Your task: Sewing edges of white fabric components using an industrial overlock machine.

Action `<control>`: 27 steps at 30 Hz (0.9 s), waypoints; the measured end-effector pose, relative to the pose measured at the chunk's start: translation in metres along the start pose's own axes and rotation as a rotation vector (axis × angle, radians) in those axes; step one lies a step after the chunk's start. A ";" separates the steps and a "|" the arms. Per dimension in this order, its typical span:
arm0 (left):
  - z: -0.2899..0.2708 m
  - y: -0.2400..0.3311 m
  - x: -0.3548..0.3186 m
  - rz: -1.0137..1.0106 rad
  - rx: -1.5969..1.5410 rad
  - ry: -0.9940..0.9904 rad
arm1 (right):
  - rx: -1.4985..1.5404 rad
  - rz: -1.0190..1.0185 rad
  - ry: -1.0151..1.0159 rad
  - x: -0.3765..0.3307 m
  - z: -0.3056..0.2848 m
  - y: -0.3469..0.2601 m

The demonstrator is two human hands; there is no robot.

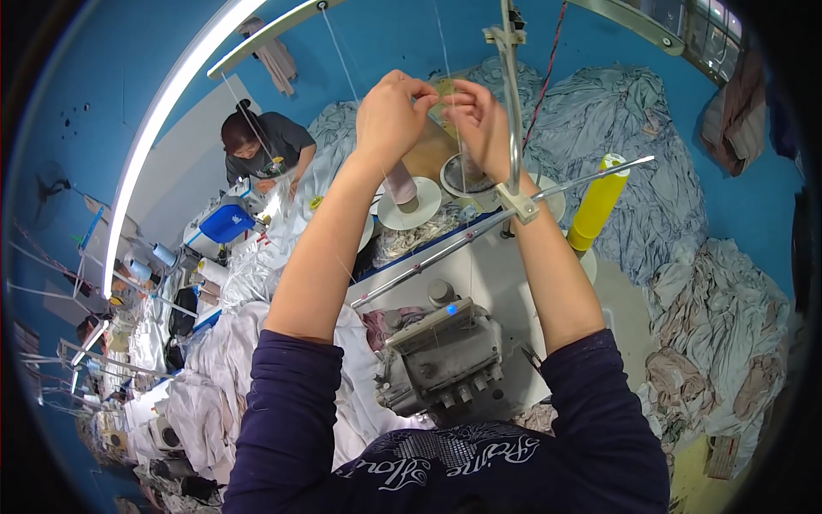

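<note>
Both my arms are raised over the thread stand, with the fingertips almost meeting. My left hand [392,113] is closed in a pinch, with a fine thread coming down to it from the overhead bar. My right hand [481,124], a little blurred, has its thumb and forefinger pinched beside another thin thread; the thread's end is too small to see. Below the hands stand a pale pink thread cone [400,187] on a white disc and a second cone [471,171], partly behind the right hand. Nearer to me sits a grey overlock sewing machine [441,360] with a blue light.
A metal thread-guide rod [497,227] crosses between my arms, joined to an upright pole [512,103]. To the right stands a tall yellow thread cone [599,206]. Fabric heaps [616,128] lie behind and right. At left, a co-worker [265,146] bends over a sewing machine; white cloth [231,351] is piled nearby.
</note>
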State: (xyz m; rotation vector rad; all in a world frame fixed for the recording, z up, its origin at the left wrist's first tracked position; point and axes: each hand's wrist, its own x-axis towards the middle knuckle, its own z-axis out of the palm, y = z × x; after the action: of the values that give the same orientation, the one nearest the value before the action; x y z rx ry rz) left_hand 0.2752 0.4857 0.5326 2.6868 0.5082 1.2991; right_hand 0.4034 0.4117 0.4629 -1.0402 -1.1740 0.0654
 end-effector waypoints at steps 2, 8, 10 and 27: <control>0.000 -0.001 -0.003 -0.002 0.007 0.001 | 0.114 0.043 0.033 0.002 -0.008 0.005; 0.018 -0.012 -0.024 -0.123 -0.033 -0.086 | 0.308 0.219 0.207 -0.009 -0.012 -0.016; 0.037 -0.016 -0.035 -0.276 -0.037 -0.402 | 0.331 0.249 0.323 -0.018 -0.015 -0.015; 0.082 -0.015 -0.037 -0.149 0.021 -0.102 | 0.044 0.218 0.374 -0.061 -0.029 0.002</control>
State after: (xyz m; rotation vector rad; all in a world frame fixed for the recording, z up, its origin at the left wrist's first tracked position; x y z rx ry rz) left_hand 0.3140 0.4902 0.4504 2.6560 0.6974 1.1185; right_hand 0.4002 0.3622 0.4174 -1.0837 -0.7165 0.0638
